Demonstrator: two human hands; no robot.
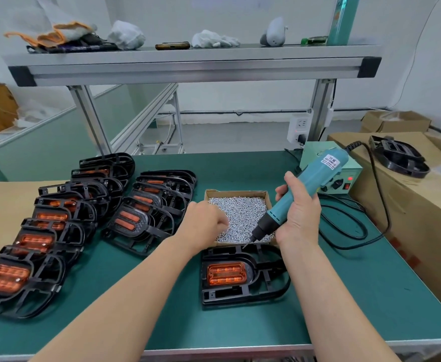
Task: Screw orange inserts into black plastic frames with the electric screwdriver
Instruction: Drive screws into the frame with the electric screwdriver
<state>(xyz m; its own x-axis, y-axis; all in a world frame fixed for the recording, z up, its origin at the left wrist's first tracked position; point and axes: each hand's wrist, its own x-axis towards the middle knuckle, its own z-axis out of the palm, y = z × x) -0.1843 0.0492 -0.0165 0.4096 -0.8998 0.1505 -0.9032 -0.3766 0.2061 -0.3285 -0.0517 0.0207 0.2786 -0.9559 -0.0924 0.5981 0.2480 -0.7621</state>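
Right hand (299, 212) wrapped round electric screwdriver (300, 189); tool held tilted, bit just above far edge of black frame (266, 283). Left hand (205, 220) curled, fingertips dipped in screws (240, 215) in cardboard box (236, 192); pinch not discernible. Orange insert (225, 273) seated in frame. Bare green mat (357, 283) seen right of frame; stacked frames (141, 223) crowded at left.

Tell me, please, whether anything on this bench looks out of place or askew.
Little stands out. One black frame lies alone on the cardboard carton at the right, apart from the overlapped rows on the green mat. The screws look contained in their box.
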